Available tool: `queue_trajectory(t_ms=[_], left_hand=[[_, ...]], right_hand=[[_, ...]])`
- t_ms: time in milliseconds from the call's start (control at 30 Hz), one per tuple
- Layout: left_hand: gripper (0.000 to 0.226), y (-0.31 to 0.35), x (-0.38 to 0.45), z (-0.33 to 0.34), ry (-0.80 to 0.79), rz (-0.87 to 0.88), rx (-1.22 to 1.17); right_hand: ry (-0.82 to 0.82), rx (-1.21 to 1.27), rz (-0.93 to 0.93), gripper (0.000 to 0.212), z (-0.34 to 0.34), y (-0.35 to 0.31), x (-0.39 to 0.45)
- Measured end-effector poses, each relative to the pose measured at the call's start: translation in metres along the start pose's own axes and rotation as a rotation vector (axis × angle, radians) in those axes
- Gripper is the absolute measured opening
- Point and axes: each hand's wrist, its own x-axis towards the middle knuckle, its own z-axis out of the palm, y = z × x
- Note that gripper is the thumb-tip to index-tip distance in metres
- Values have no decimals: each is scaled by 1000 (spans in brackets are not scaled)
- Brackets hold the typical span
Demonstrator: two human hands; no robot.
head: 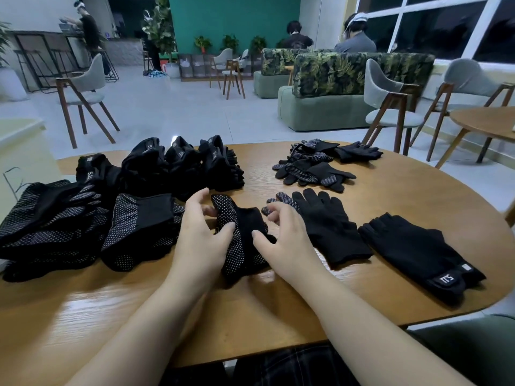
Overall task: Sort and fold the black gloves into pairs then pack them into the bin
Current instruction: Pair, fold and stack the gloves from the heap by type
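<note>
Where the pale tiled floor runs back to a green wall, wooden chairs with grey seats and leaf-patterned sofas fill the room, with dark windows at far right and seated people behind the sofas. Nearer, the rounded wooden counter carries everything. Stacked pairs of black gloves line its far left, with dotted stacks at the left edge. A loose heap of dotted gloves lies far right of centre. A fingerless glove with a label lies near right, and a plain full-fingered glove just beside it. At centre sits the dotted glove bundle: the left hand curls its fingers and thumb round the bundle's left side, its grip closed on the fabric, while the right hand presses its thumb on the right side, its fingers loosely spread above.
</note>
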Motion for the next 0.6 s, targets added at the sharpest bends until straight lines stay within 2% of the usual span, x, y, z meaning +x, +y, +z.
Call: queue_trajectory(t_ms=[167, 300, 367, 500, 600], left_hand=[[61, 13, 16, -20, -136, 19, -64], [56, 25, 22, -39, -283, 77, -31], [55, 31, 22, -48, -337, 114, -23], [50, 32, 21, -60, -342, 137, -55], [41, 27, 18, -64, -325, 123, -70]], right_hand=[[-53, 48, -131, 79, -7, -10, 7], [-112, 62, -251, 89, -16, -34, 22], [-163, 19, -289, 78, -22, -42, 30], [-284, 204, -201, 26, -17, -41, 34], [-293, 331, -140, 20, 2, -37, 29]])
